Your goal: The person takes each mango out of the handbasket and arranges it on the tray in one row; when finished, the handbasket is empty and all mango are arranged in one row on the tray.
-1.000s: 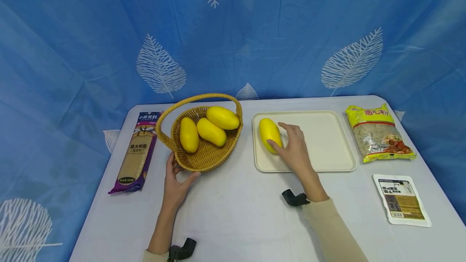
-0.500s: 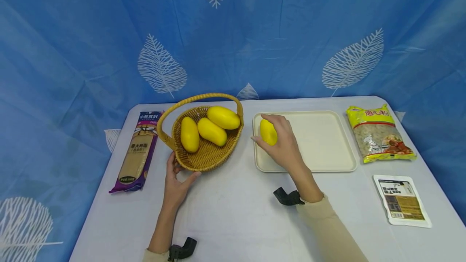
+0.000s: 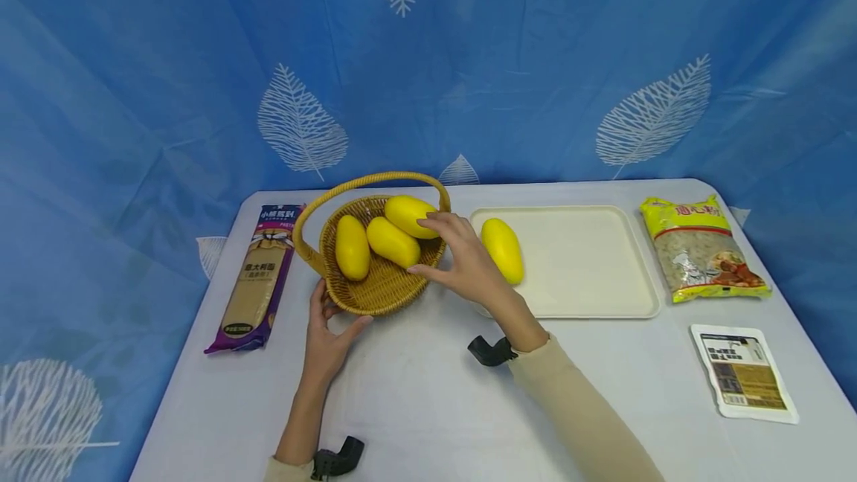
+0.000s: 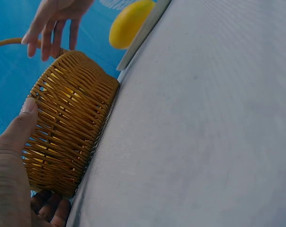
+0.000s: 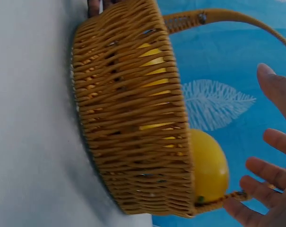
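A brown wicker basket (image 3: 378,294) with an arched handle stands at the left of the table's middle, with three yellow mangoes (image 3: 352,248) in it. My left hand (image 3: 326,344) grips its near left side; the left wrist view shows the thumb (image 4: 27,116) against the wall and the fingers round the far end. Over the basket's right rim hovers my right hand (image 3: 472,266), fingers spread and holding nothing, close to the upper right mango (image 3: 407,214). Another mango (image 3: 502,250) lies at the left end of a cream tray (image 3: 589,262).
To the left of the basket lies a purple pasta packet (image 3: 257,281). Beyond the tray, at the right, are a yellow-trimmed clear bag (image 3: 706,251) and a flat white pouch (image 3: 743,374). A blue curtain (image 3: 428,58) hangs behind the table.
My right hand has gone left from beside the mango on the tray to the basket's right rim. That mango stays on the tray. My left hand keeps its place on the basket.
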### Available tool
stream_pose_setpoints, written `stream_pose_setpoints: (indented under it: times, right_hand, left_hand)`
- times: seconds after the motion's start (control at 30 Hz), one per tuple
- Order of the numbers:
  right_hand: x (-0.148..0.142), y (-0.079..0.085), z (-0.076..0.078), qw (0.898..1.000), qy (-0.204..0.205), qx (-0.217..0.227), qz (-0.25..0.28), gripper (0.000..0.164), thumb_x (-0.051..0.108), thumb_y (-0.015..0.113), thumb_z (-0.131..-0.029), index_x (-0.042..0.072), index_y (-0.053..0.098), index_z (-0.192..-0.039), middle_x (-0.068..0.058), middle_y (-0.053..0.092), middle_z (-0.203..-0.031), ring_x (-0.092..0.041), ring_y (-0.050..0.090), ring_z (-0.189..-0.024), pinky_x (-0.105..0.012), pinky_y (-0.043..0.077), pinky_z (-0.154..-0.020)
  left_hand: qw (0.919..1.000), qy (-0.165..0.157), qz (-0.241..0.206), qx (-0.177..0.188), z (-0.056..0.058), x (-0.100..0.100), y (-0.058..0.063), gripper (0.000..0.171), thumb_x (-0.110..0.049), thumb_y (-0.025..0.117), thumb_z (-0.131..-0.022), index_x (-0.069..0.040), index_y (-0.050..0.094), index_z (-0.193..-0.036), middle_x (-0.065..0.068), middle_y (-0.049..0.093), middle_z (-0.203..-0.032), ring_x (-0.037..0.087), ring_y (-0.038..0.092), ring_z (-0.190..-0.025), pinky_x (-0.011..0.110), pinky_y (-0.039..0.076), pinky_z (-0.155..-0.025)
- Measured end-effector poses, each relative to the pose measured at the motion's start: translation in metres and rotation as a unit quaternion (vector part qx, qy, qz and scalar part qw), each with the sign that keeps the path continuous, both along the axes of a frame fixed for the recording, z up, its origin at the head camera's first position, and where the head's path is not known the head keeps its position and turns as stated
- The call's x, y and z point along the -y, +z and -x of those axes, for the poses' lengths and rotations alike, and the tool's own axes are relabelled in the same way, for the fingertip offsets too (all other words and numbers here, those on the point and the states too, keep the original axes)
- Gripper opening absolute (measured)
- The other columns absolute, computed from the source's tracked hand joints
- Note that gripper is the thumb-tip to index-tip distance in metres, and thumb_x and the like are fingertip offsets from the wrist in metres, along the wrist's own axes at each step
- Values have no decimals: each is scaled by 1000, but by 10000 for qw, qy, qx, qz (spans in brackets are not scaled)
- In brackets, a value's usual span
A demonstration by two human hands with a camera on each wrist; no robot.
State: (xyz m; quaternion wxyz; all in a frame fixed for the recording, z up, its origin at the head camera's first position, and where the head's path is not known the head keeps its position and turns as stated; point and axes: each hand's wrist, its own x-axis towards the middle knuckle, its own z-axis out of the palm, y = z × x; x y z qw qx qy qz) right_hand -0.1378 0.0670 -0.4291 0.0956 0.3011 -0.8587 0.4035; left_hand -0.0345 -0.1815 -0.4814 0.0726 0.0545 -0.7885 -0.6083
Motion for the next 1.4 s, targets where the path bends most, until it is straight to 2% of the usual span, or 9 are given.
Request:
stream_pose_setpoints:
  times: [0.23,0.4,0.67,0.83,0.93,1.03,1.23,1.4]
  right_hand:
    - [6,-5,5,9984,-61,453,-321,72,43,77,-83,16,48,-144,-8,37,-155,-28,31,-144,-51,35,-114]
    - [8,-8,9,9980,-173,426,-436,70,44,75,-84,16,50,-143,-9,37,-155,-30,36,-140,-51,38,-112]
    - [13,-18,15,9979,-339,487,-259,64,40,73,-88,14,51,-142,-9,40,-154,-30,38,-136,-50,40,-109]
    - [19,-26,19,9989,-410,232,-34,60,34,74,-88,11,54,-139,-11,46,-149,-30,42,-132,-47,41,-109]
    - [21,-29,19,9988,-478,-63,-23,57,32,74,-87,8,57,-136,-13,51,-143,-29,46,-125,-44,43,-107]
    - [22,-32,20,9982,-519,-272,-94,53,30,75,-87,8,58,-133,-12,53,-140,-28,47,-128,-42,42,-109]
    - [26,-32,23,9982,-428,-414,-117,51,24,75,-88,10,57,-133,-14,49,-138,-28,45,-135,-38,44,-109]
    - [29,-32,26,9979,-439,-430,-215,59,20,75,-87,10,51,-140,-19,43,-145,-32,44,-134,-44,44,-108]
  left_hand:
    - [9999,-49,7,-140,1,-1,-1,97,0,78,-80,-3,16,-155,27,40,-146,36,46,-120,47,34,-105]
    - [9999,-51,33,-158,1,-1,-1,97,0,78,-80,-3,16,-155,26,40,-147,36,46,-120,48,34,-106]
    - [9999,-23,20,-135,1,0,-1,98,0,78,-80,-3,16,-155,26,40,-146,36,45,-121,47,34,-105]
    - [9999,-20,15,-135,1,0,-1,97,0,78,-80,-3,16,-155,26,40,-146,35,45,-120,47,34,-105]
    - [9999,-26,12,-162,1,1,-1,97,0,77,-80,-3,16,-155,26,40,-146,35,46,-120,47,35,-105]
    - [9997,-46,-4,-238,1,1,-2,95,1,77,-80,-2,17,-155,27,41,-145,35,46,-120,47,35,-104]
    - [9994,-59,-50,-323,1,1,-3,94,2,76,-81,-1,18,-154,27,42,-144,36,47,-119,48,35,-104]
    - [9991,-78,-68,-416,2,0,-4,93,3,76,-81,0,19,-154,29,42,-144,38,47,-120,48,36,-103]
